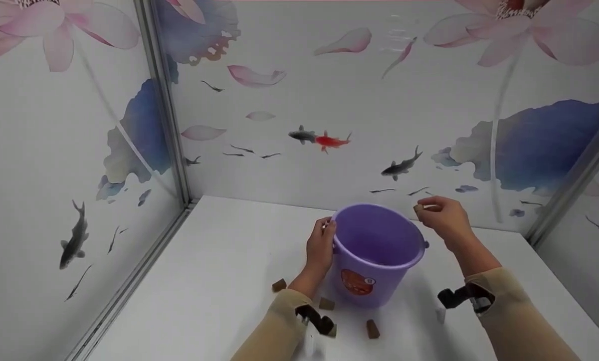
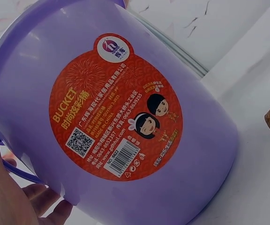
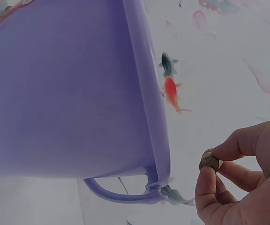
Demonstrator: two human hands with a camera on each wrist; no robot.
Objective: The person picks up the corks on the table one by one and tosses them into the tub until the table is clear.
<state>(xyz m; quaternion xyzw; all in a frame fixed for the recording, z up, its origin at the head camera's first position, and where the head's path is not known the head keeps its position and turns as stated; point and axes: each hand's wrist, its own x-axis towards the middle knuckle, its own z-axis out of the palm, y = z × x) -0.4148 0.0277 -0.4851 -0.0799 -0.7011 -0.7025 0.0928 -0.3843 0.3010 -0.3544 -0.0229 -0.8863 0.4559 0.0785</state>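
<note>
A purple bucket (image 1: pixel 394 281) with a red round label (image 2: pixel 116 108) stands tilted on the white table. My left hand (image 1: pixel 321 245) grips its left side near the rim; the left wrist view shows fingertips (image 2: pixel 43 199) against the wall beside the handle. Right of the bucket and at about rim height, my right hand (image 1: pixel 447 220) pinches a small cork (image 3: pixel 210 161) between thumb and fingers, apart from the bucket. Several corks lie on the table in front of the bucket, among them one by the left forearm (image 1: pixel 279 285) and one nearer me (image 1: pixel 373 329).
The white table (image 1: pixel 229 240) is enclosed by walls printed with lotus flowers and fish, joined by metal corner posts (image 1: pixel 164 100). The bucket's handle (image 3: pixel 121 197) hangs at its side. A black wrist camera mount (image 1: pixel 462 296) sticks out from the right sleeve.
</note>
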